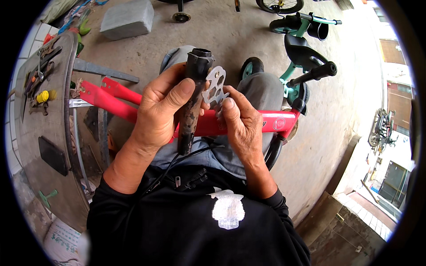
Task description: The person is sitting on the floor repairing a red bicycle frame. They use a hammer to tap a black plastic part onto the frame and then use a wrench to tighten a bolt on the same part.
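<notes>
A worn black metal tube (190,108) stands nearly upright in front of me, its paint chipped to brown low down and a black collar near its upper end. My left hand (162,104) is wrapped round its upper half. Pinched by my right hand (242,117) is a flat silver multi-hole wrench (216,86), close beside the collar; whether it touches the collar, I cannot tell. Behind both hands, a red bicycle frame (266,123) lies across my lap, its forked end pointing left.
Left of me is a metal table (33,177) bearing hand tools, a yellow cap (42,96), a black phone-like object (53,155) and a green piece (48,197). A mint-green child's bike (290,73) is at right. Farther off sits a grey block (128,20).
</notes>
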Demonstrator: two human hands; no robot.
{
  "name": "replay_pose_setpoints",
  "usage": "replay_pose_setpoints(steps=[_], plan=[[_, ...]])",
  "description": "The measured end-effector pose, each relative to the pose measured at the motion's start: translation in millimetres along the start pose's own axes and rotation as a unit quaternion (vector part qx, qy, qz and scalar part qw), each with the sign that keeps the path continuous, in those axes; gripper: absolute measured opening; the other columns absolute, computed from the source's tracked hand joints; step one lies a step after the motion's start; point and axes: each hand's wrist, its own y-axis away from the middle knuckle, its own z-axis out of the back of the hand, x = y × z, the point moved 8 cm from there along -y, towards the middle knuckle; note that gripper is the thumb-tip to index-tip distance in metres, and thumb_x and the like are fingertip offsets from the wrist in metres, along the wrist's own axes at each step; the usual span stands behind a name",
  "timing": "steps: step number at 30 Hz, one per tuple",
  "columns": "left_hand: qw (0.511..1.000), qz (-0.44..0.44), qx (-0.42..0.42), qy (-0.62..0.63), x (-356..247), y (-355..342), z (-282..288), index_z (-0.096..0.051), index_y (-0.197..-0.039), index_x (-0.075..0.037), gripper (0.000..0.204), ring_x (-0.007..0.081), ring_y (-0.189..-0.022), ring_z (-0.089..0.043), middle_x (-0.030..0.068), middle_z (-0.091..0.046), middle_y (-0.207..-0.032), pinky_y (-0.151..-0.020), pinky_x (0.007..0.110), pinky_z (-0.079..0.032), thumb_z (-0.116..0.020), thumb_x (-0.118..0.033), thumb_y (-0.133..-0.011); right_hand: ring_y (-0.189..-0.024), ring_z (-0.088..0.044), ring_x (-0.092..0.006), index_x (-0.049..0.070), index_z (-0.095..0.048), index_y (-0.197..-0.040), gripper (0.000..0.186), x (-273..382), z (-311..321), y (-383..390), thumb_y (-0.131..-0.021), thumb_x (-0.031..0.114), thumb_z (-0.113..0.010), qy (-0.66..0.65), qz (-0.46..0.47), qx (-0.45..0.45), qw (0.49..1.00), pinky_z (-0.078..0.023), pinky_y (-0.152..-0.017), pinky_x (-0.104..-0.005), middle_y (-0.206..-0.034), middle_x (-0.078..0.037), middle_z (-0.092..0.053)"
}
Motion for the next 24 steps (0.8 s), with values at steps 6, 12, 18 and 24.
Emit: replay_pose_setpoints(steps=[6,12,18,24], plan=[[0.998,-0.044,-0.006,-0.046,-1,-2,0,-0.057,-0.122,0.000,0.035,0.0081,-0.079,-0.060,0.0029,-0.065,-0.096,-0.071,0.022,-0.050,-0.061,-0.024,-0.097,-0.070,-0.056,-0.0117,-0.010,-0.059,-0.117,0.054,7,-14,24,-0.084,0.028,-0.077,0.031,0.031,0.072,0.996,-0.048,-0.063,-0.0264,-0.077,-0.009,-0.062],[0.984,-0.078,0.018,-0.161,0,2,-9,-0.056,-0.123,0.002,0.036,0.0060,-0.080,-0.057,0.0015,-0.065,-0.096,-0.073,0.020,-0.048,-0.064,-0.018,-0.095,-0.066,-0.054,-0.0108,-0.004,-0.062,-0.106,0.054,21,-26,43,-0.085,0.045,-0.071,0.025,-0.019,0.158,0.987,-0.046,-0.061,-0.0268,-0.071,-0.005,-0.059],[0.973,-0.069,0.038,-0.217,5,1,-17,-0.053,-0.129,0.003,0.045,0.0076,-0.087,-0.058,0.0041,-0.064,-0.103,-0.079,0.022,-0.049,-0.066,-0.019,-0.093,-0.060,-0.054,-0.0068,-0.001,-0.060,-0.103,0.056,16,-28,56,-0.075,0.042,-0.082,-0.142,-0.053,0.207,0.967,-0.045,-0.055,-0.0232,-0.068,-0.001,-0.056],[0.945,-0.132,0.037,-0.297,1,2,-19,-0.058,-0.118,0.005,0.032,0.0133,-0.091,-0.062,0.0078,-0.063,-0.101,-0.082,0.026,-0.049,-0.067,-0.009,-0.090,-0.063,-0.058,-0.0072,-0.003,-0.060,-0.113,0.064,24,-14,64,-0.070,0.035,-0.088,-0.079,-0.077,0.184,0.977,-0.046,-0.056,-0.0229,-0.077,-0.002,-0.060]])
